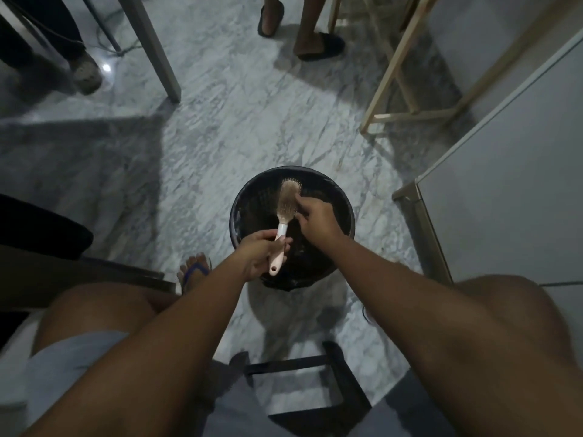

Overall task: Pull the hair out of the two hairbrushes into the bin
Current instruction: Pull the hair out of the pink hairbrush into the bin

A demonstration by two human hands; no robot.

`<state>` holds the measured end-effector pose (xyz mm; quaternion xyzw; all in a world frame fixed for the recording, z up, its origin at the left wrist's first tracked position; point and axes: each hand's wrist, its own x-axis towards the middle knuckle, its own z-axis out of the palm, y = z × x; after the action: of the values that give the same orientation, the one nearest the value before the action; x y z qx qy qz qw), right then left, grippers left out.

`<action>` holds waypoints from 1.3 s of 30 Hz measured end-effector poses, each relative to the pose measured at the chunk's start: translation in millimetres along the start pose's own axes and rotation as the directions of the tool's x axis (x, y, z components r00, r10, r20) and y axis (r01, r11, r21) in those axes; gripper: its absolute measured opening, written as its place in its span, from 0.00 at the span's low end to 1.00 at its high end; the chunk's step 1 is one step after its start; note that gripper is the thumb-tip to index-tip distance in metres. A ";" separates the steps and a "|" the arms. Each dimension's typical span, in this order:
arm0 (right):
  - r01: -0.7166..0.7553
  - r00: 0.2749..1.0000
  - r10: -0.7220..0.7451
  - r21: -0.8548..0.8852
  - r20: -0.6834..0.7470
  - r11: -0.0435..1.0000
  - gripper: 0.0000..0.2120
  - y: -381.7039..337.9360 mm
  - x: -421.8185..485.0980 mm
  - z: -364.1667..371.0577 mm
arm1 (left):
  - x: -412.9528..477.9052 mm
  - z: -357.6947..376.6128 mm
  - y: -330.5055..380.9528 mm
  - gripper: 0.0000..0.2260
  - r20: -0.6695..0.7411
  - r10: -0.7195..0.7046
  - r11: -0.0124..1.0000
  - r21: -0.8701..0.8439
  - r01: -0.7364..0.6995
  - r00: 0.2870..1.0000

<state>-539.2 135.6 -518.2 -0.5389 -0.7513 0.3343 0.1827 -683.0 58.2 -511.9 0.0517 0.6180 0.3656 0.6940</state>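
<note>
Head view looks down on a seated person holding a hairbrush (pixel 287 201) over a black bin (pixel 342 212) that stands on the marble floor (pixel 202 146) between the knees. Left hand (pixel 260 255) is wrapped around the pale handle, a closed grip that keeps the bristle face turned up above the bin's mouth. Right hand (pixel 317 217) reaches to the far side of the brush head, fingertips drawn together at the bristles; whether they have pinched any hair yet is too small to tell. A matted, light-coloured layer of hair seems to cover the bristle pad. The brush looks light and stiff, so the handle grip should steady it easily; the hair is probably soft, tangled and clingy, best taken at the mat's edge and peeled along the bristles. Only one brush is in sight.
</note>
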 end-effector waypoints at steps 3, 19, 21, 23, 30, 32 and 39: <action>-0.050 0.999 0.050 0.041 -0.006 0.998 0.20 15.6 3.7 10.6 | 15.3 -0.9 -4.2 0.13 -0.023 0.009 0.999 0.042 -0.008 1.000; -0.306 0.925 0.331 0.148 -0.189 0.940 0.06 34.3 12.5 18.3 | 24.3 -7.2 -27.8 0.06 0.030 0.006 1.000 -0.023 -0.005 1.000; -0.346 0.895 0.380 0.175 -0.233 0.922 0.06 26.2 15.1 17.3 | 17.6 -6.9 -24.3 0.06 0.104 0.015 0.998 -0.056 -0.009 0.995; -0.379 0.874 0.418 0.190 -0.246 0.906 0.07 21.3 17.2 18.7 | 12.4 -10.3 -20.5 0.08 0.159 0.033 0.997 -0.070 -0.022 0.987; -0.508 0.825 0.539 0.193 -0.170 0.839 0.06 36.6 33.1 27.9 | 16.2 -20.9 -28.0 0.08 0.153 0.049 0.996 -0.075 -0.037 0.987; -0.541 0.831 0.552 0.129 -0.073 0.831 0.06 44.6 28.0 31.2 | 18.2 -17.3 -33.4 0.08 0.109 0.033 0.998 -0.058 -0.027 0.994; -0.362 0.931 0.353 0.333 0.088 0.871 0.32 47.4 6.0 19.8 | 23.7 -1.5 -32.0 0.13 0.093 -0.047 0.987 -0.148 0.060 0.995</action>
<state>-521.3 144.4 -565.9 -0.6241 -0.5709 0.4947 0.1996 -670.8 47.9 -548.5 -0.0013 0.5581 0.3899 0.7324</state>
